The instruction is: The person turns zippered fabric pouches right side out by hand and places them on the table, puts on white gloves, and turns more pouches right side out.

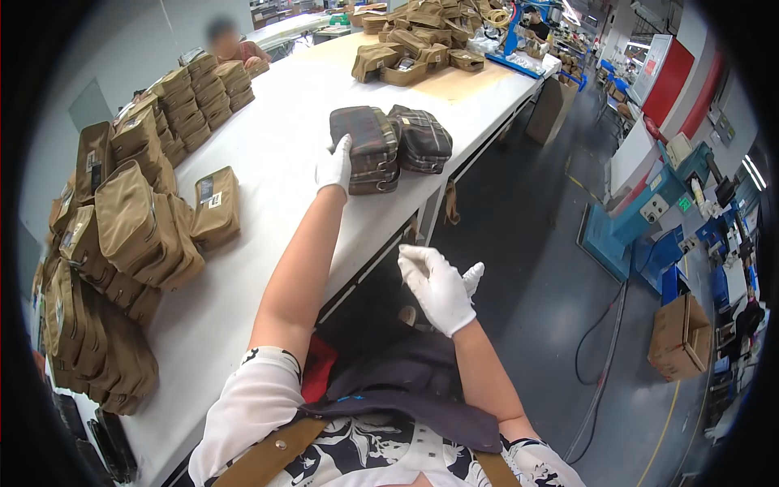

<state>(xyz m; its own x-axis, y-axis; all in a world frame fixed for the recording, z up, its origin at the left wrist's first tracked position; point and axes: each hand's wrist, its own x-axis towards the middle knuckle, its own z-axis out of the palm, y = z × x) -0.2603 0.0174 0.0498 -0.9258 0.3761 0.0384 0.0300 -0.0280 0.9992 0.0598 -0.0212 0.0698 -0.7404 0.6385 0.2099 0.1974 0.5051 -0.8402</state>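
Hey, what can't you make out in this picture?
All in the head view:
- Label print on the lone tan bag: too small.
- Contents of the two plaid bags: hidden by their fabric.
- Co-worker's lower body: behind tan stacks and table.
- Left hand's fingertips: unclear, too small.

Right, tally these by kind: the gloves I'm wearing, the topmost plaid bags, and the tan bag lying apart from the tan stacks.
White gloves: 2
Topmost plaid bags: 2
Separate tan bag: 1
Total: 5
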